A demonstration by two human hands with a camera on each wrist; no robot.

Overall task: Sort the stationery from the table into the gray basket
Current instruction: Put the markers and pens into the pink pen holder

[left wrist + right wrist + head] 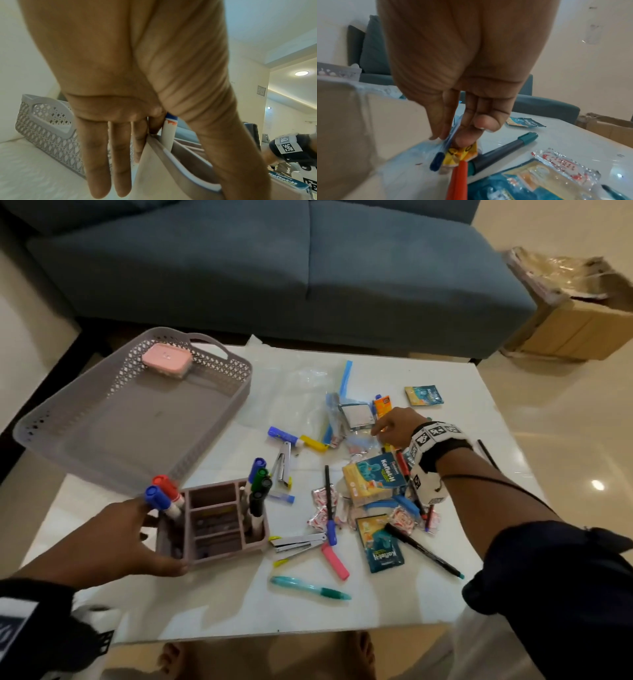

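The gray basket (68, 419) (42, 129) stands at the table's far left with a pink box (167, 360) inside. In front of it is a pinkish desk organizer (222, 556) (171, 162) that holds several markers (258, 484) (169, 129). My left hand (150, 546) grips the organizer's left end, straight fingers (96, 155) outside the wall and thumb along the front. My right hand (380, 433) (452, 139) reaches into the pile at the right and pinches a clear pen with a blue cap (437, 161), over a yellow wrapper (462, 154).
Loose on the white table (212, 611): two staplers (284, 463) (298, 542), a green pen (308, 589), black pens (424, 553), glue sticks (284, 436), sachets (373, 477), candies and a zip bag (308, 398). A blue sofa (274, 268) stands behind, a cardboard box (575, 320) at the right.
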